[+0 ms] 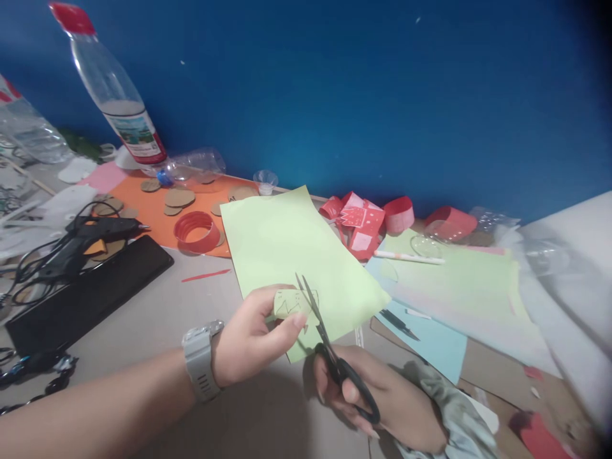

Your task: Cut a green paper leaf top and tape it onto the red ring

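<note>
The left hand (248, 341) pinches a small green paper piece (289, 304) above the near edge of a larger green sheet (287, 248). The right hand (382, 401), curled through the handles, holds black scissors (325, 344), blades parted at the piece's right side. The left thumb tip lies just beside the blades and could be nicked, or the limp piece could fold and the cut stray off its drawn zigzag.

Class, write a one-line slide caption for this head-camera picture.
Left hand pinches a green paper piece while right hand holds black scissors to its edge, above a green sheet.
</note>
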